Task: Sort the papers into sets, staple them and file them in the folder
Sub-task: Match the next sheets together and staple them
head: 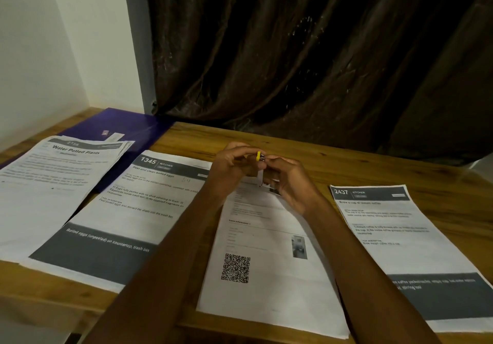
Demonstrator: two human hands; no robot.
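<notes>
Head view: both hands meet above the QR sheet, the left hand and right hand pinching a small yellow-tipped stapler between curled fingers. Other papers lie on the table: "1345", "2437", a stack over the purple folder.

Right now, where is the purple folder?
In the head view, the purple folder lies at the table's far left, by the wall corner and curtain, partly under the Water Potted Plants stack.
</notes>
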